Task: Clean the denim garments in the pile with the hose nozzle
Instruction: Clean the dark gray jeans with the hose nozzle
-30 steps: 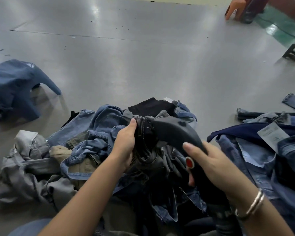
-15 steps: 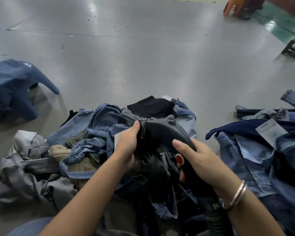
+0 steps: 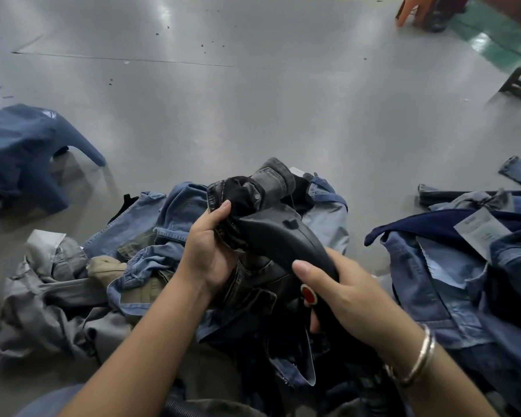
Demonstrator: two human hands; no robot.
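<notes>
Pile (image 3: 151,266) centre; second heap (image 3: 463,266) right; stool (image 3: 21,152) far left.

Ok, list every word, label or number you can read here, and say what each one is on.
None can be read.
Paper tag on the blue garments at right: printed lines, too blurred to read.
White label on the grey garment at left: no legible print.
Red button on the hose nozzle: no marking visible.

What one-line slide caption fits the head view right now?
Left hand grips dark denim garment over the nozzle held by right hand, above the pile.
</notes>
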